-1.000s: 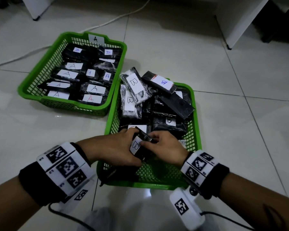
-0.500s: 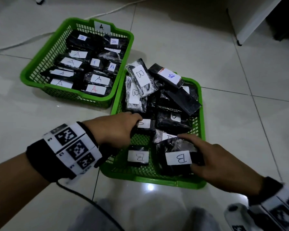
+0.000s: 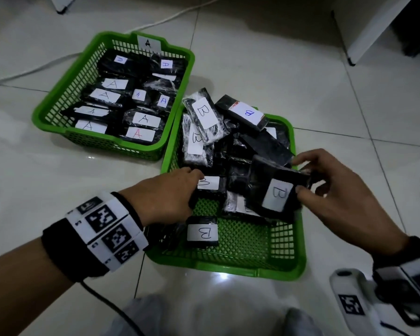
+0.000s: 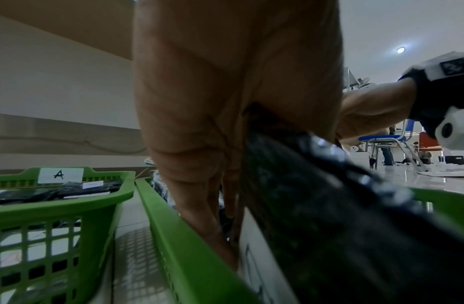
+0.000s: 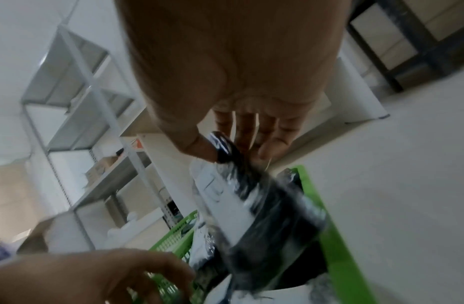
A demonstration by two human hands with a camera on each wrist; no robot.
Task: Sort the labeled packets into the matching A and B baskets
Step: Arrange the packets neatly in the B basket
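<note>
Two green baskets stand on the floor. Basket A (image 3: pixel 100 141) at the upper left holds several black packets labelled A. Basket B (image 3: pixel 228 267) in the middle holds several packets labelled B. My right hand (image 3: pixel 301 177) pinches a black packet labelled B (image 3: pixel 277 195) by its right edge and holds it tilted above basket B; the right wrist view shows this packet (image 5: pixel 264 216) hanging from thumb and fingers. My left hand (image 3: pixel 197 183) reaches over the basket's left rim and grips another B packet (image 3: pixel 210 184), seen close in the left wrist view (image 4: pixel 329 236). A third B packet (image 3: pixel 202 232) lies at the front.
A white cable (image 3: pixel 155 20) runs over the tiles behind basket A. A white furniture leg (image 3: pixel 364 32) stands at the back right. Two B packets (image 3: pixel 204 115) overhang basket B's far rim, next to basket A. My knees are at the bottom edge.
A second ago both hands held one small packet at the basket's front. The right hand then took a larger B packet and has lifted it. The left hand stays on its packet.
</note>
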